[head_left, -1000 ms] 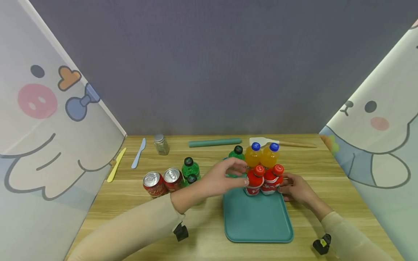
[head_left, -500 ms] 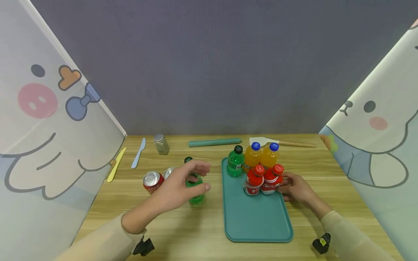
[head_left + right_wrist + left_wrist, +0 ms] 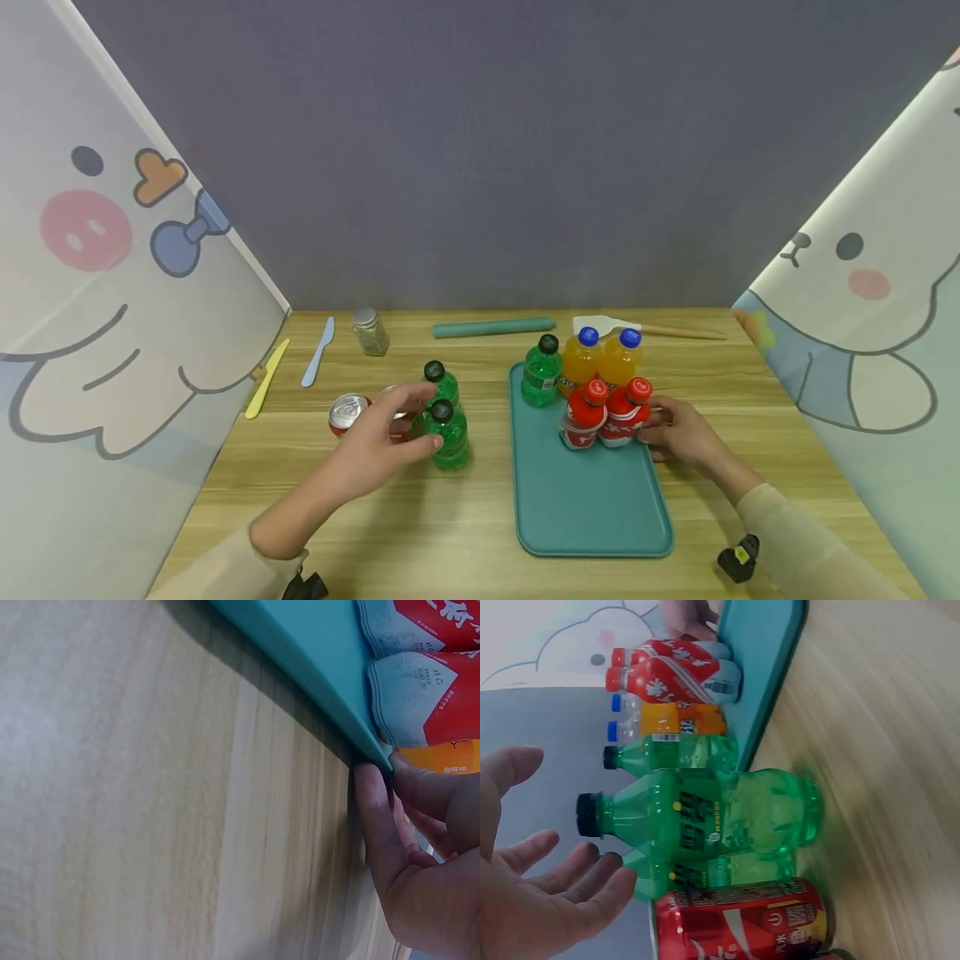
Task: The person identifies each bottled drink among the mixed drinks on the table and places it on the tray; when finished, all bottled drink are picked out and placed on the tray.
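My left hand (image 3: 378, 450) reaches to a green soda bottle (image 3: 451, 440), its fingers spread and relaxed around the bottle's left side. In the left wrist view, a gap shows between the fingers and the black cap (image 3: 590, 815). A second green bottle (image 3: 444, 383) stands right behind the first. At the right, my right hand (image 3: 681, 433) pinches the right rim of a teal tray (image 3: 592, 517), thumb and fingers on either side of the edge (image 3: 367, 742). Two red-wrapped bottles (image 3: 583, 417), two orange soda bottles (image 3: 581, 364) and a green bottle (image 3: 541, 375) stand upright on the tray.
Red soda cans (image 3: 347, 411) stand left of the green bottles, partly behind my left hand. Farther back lie a yellow knife (image 3: 267, 379), a blue knife (image 3: 318, 352), a spice jar (image 3: 371, 333), a teal rod (image 3: 493, 327) and a white spatula (image 3: 606, 324) with a wooden handle.
My left hand has moved left from over the tray to the green bottles beside the cans. The right hand keeps its place at the tray's rim.
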The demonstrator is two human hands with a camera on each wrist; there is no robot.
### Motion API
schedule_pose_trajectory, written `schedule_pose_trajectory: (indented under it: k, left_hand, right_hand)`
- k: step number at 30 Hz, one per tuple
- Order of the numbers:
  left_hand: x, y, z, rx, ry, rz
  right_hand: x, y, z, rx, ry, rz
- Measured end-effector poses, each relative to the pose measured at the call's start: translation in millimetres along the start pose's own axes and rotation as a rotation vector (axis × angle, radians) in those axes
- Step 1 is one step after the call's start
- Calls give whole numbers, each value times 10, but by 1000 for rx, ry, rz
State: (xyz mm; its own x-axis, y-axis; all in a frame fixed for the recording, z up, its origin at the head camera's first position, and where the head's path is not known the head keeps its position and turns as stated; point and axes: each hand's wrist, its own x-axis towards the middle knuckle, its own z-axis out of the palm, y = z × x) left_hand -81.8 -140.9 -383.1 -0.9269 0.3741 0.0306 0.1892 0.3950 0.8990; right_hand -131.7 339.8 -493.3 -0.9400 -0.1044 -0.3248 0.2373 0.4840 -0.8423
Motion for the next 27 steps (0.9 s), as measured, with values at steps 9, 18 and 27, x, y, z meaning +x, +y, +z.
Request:
schedule_pose_trajectory:
  k: [9, 18, 27]
  left_hand:
    - [59, -70, 47, 47, -30, -48]
    - [122, -85, 121, 149, 14, -103]
    - [172, -133, 215, 193, 80, -94]
  right_hand:
    - [-17, -18, 10, 0, 2, -3]
    - [-15, -5, 11, 14, 4, -10]
    - [-16, -13, 8, 16, 6, -16]
